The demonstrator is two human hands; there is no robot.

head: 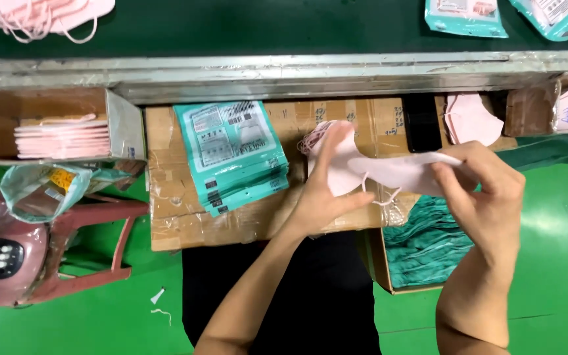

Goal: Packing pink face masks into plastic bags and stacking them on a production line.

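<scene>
At the bottom edge my forearms are cut off, and a dark lap hides the floor between them. My left hand (pixel 320 190) is spread flat behind a pink mask (pixel 396 172), fingers up, touching its left end; my right hand (pixel 484 190) pinches the mask's right end between thumb and fingers, which cover that end. The mask hangs above a taped cardboard surface (pixel 179 217). A box (pixel 422 246) of teal bags sits under my right hand, partly hidden by it. On the surface lies a fanned stack of teal packets (pixel 235 154) with white labels, print too small to read. Left, a carton (pixel 60 135) holds stacked pink masks. Farther off, past a metal rail (pixel 284 69), more teal packets (pixel 466 16) lie cut off by the top edge.
</scene>
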